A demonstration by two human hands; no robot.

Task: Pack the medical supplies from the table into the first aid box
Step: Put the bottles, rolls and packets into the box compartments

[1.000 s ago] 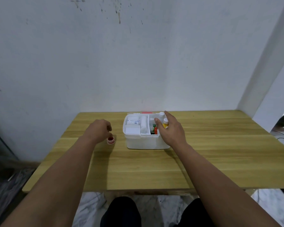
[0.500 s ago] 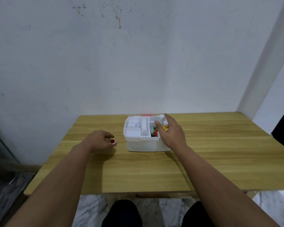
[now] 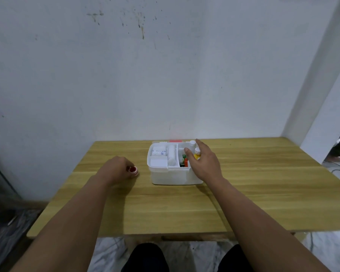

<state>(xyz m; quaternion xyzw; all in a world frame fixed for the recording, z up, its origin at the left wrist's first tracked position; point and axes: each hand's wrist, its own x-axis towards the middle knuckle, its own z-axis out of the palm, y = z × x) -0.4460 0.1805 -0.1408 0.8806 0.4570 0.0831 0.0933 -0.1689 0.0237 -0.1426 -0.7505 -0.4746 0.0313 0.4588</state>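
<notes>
Last small item beside the first aid box [image 3: 173,176].
My left hand [image 3: 114,169] pinches the little red-capped jar [image 3: 133,170] on the counter [image 3: 263,193]; right hand [image 3: 204,163] spread over the box. I judge the jar light, rigid, slippery: hold its sides.

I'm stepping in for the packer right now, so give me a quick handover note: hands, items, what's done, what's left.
Left hand: on the wooden table, fingers curled round a small red-topped round jar.
Right hand: open over the right compartment of the white plastic first aid box, fingers by the yellow bottle.
Done: white-capped bottle, white roll, labelled white packs in the box.
Left: the jar.
</notes>
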